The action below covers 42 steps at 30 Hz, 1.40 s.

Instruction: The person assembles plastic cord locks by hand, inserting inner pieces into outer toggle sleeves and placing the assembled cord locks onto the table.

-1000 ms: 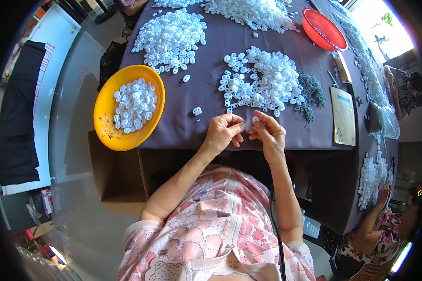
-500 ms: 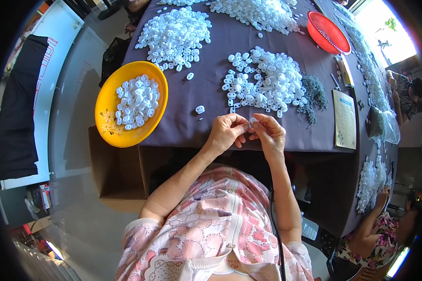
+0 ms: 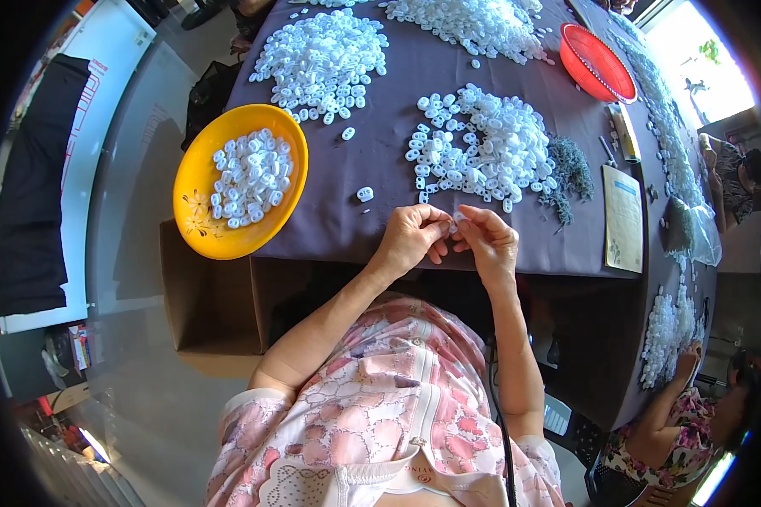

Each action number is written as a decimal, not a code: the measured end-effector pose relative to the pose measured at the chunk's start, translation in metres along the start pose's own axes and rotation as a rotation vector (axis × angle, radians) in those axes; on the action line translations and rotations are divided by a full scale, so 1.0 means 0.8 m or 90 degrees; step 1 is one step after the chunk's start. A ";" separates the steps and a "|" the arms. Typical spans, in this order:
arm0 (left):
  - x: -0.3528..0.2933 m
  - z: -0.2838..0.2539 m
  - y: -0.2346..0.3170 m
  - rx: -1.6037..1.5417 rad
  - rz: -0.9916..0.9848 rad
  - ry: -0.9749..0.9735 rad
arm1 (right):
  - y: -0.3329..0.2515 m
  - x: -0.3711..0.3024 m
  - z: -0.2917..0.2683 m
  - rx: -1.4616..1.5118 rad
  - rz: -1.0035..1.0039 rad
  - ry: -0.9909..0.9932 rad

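Just over the table's near edge, my left hand (image 3: pixel 414 238) and my right hand (image 3: pixel 492 247) meet, fingertips almost touching. Thumb and fingers of the right hand pinch a small white plastic piece (image 3: pixel 456 221). The left hand's fingers are pinched together against its near side; what they hold is too small to make out. Beyond the hands lies a heap of white oval two-holed plastic pieces (image 3: pixel 507 144). To its right is a tangled pile of small grey-green parts (image 3: pixel 571 169), too fine to tell apart. A single white piece (image 3: pixel 364 194) rests left of the heap.
At the left edge a yellow bowl (image 3: pixel 196 182) holds more white pieces. Larger heaps (image 3: pixel 321 63) lie farther back. A red basket (image 3: pixel 571 59), a brown-paper booklet (image 3: pixel 623 220) and a cardboard box (image 3: pixel 211 296) surround the workplace. Another person (image 3: pixel 672 431) sits at the right.
The view has shifted slightly, so the table things sit a little differently in it. Both hands keep their pinch, with small finger movements around the white piece.
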<state>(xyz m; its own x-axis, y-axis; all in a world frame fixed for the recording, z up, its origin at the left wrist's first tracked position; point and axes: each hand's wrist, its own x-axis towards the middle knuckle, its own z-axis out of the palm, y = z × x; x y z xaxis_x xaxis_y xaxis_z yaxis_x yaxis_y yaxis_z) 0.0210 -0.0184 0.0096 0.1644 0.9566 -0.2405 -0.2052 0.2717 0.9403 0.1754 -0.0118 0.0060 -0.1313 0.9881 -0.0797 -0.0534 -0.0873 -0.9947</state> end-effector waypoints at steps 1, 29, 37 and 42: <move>0.000 0.000 -0.001 0.001 -0.003 0.005 | 0.001 0.000 0.000 0.002 -0.004 0.002; -0.003 0.002 0.014 0.223 0.119 0.004 | -0.024 -0.003 -0.001 -0.341 -0.244 -0.060; -0.002 0.011 -0.020 0.411 0.365 0.094 | -0.010 -0.007 -0.009 -0.468 -0.335 -0.040; -0.006 0.015 -0.023 0.467 0.383 0.123 | -0.009 -0.009 -0.008 -0.394 -0.344 -0.022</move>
<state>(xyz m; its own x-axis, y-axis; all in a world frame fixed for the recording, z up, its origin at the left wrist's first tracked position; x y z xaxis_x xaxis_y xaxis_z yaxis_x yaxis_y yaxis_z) 0.0355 -0.0288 -0.0036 0.0532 0.9327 0.3568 0.4609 -0.3399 0.8198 0.1834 -0.0176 0.0136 -0.2750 0.8685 0.4125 0.4364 0.4951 -0.7513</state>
